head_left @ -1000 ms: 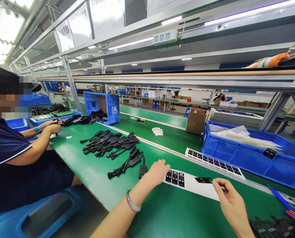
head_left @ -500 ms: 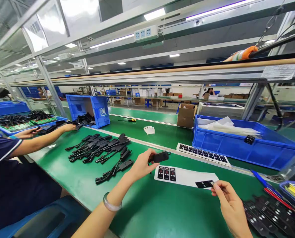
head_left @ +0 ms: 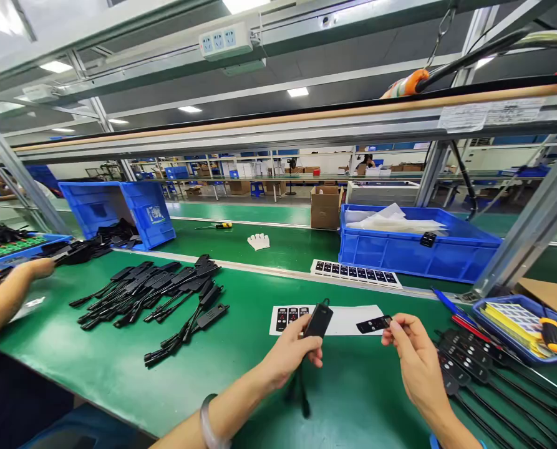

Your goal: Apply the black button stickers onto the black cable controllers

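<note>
My left hand grips a small black controller above the green table, its cable hanging below the hand. My right hand pinches a black button sticker by one end, just right of the controller. Behind both lies a white backing sheet with three stickers left at its left end. A pile of black cabled controllers lies to the left.
A second sticker strip lies by a blue bin of white sheets. Finished controllers and a blue tray sit right. A co-worker's arm works at left. A tipped blue crate, gloves and cardboard box stand behind.
My left hand picked a controller off the table and brought it toward the middle. My right hand peeled the sticker from the sheet and lifted it. My view swung right.
</note>
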`<act>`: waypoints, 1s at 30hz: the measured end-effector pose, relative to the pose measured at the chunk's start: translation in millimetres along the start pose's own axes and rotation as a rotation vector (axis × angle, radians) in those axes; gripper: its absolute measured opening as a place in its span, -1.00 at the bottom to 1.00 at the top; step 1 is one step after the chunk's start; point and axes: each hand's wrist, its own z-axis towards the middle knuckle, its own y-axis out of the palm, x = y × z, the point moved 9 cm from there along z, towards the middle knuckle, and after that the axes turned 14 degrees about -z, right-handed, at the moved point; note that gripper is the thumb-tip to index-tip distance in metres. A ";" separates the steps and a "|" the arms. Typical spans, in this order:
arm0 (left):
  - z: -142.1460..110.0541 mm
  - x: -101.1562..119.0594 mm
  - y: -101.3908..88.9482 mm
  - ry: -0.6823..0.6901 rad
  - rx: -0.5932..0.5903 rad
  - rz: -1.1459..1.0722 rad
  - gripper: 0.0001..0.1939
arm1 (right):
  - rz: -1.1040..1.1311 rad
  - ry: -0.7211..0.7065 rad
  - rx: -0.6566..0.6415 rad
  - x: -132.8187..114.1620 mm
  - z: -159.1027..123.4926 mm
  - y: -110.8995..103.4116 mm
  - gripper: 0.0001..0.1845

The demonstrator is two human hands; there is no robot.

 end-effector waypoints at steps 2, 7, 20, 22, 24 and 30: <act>6.5 -22.1 16.9 -0.175 -0.017 -0.295 -0.61 | 0.065 0.009 -0.016 1.1 0.5 0.7 -0.69; 14.3 -47.9 31.7 -0.175 -0.055 -0.377 -0.52 | 0.107 0.057 -0.081 3.8 -0.8 7.8 -0.69; 11.0 -65.0 31.2 -0.237 -0.059 -0.309 -0.31 | -0.004 0.113 -0.200 4.5 -13.4 30.2 -0.69; 12.2 -68.0 29.6 -0.247 -0.045 -0.334 -0.27 | -0.001 0.114 -0.197 4.3 -13.6 29.7 -0.69; 13.0 -64.9 30.3 -0.212 -0.068 -0.326 -0.36 | 0.005 0.112 -0.200 3.8 -13.5 29.5 -0.69; 3.8 -60.3 43.9 -0.230 -0.226 -0.394 -0.44 | 0.015 0.099 -0.190 0.9 -11.2 27.8 -0.72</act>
